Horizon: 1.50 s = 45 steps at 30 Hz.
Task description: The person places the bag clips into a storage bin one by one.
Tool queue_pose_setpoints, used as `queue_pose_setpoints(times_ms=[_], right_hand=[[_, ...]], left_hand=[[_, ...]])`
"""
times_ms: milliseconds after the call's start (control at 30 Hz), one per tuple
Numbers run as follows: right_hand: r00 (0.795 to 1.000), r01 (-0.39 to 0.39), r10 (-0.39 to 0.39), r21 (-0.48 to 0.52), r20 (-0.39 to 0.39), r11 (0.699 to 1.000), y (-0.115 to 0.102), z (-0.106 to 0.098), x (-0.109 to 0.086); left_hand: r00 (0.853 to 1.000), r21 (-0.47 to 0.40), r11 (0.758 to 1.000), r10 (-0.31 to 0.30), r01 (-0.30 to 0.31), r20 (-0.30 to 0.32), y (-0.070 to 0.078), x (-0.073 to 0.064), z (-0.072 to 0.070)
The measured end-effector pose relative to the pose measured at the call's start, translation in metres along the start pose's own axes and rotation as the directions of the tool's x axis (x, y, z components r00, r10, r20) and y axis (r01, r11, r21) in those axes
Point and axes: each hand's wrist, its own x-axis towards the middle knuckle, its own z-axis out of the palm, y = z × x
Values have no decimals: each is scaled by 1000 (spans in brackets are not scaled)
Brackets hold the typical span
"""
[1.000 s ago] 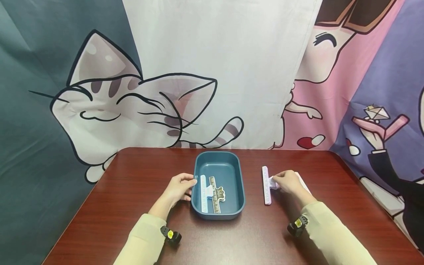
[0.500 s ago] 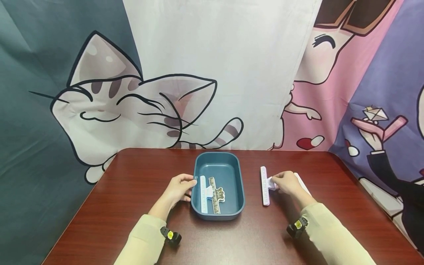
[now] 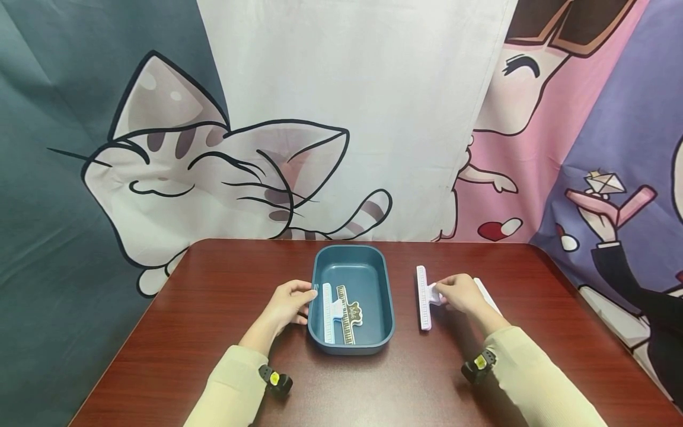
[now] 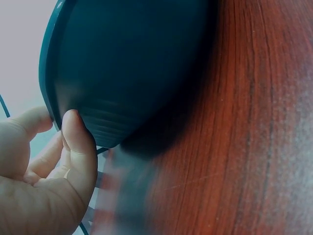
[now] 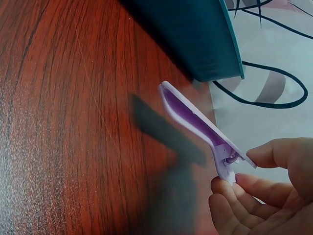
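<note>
My left hand (image 3: 288,303) pinches the left rim of a blue rectangular tray (image 3: 391,296), thumb on one side and fingers on the other in the left wrist view. Inside the tray lie a pale blue bag clip (image 3: 328,314) and a gold-and-white bag clip (image 3: 350,314) with a crown-like handle, side by side. To the right, my right hand (image 3: 463,292) pinches the handle of a pale purple bag clip (image 3: 423,299). In the right wrist view this purple clip (image 5: 195,122) hangs over the table, its shadow apart from it, with fingers at both handle plates.
A white object (image 3: 487,295) lies on the table just behind the right hand, mostly hidden by it. The dark red wooden table (image 3: 224,267) ends at a cartoon-printed curtain (image 3: 405,118). A small black camera sits on each wrist.
My right hand has shifted slightly left with the purple clip, which is nearer the tray now. The left hand and tray have stayed put.
</note>
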Motion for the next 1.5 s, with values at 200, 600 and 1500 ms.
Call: queue_pose_setpoints(times_ms=[200,600,1500], right_hand=[[1000,15,-15,-16,7,1000,-3,-1,-1],[1000,12,-11,-19,17,1000,-7,1,-3],[998,46,-47,32,33,998,-23,-3,-5]], left_hand=[[1000,-1,1000,-1,1,-3,0,-1,0],[1000,-3,1000,2,-2,-3,-3,1,0],[1000,21,1000,9,-9,4,1,0,-1]])
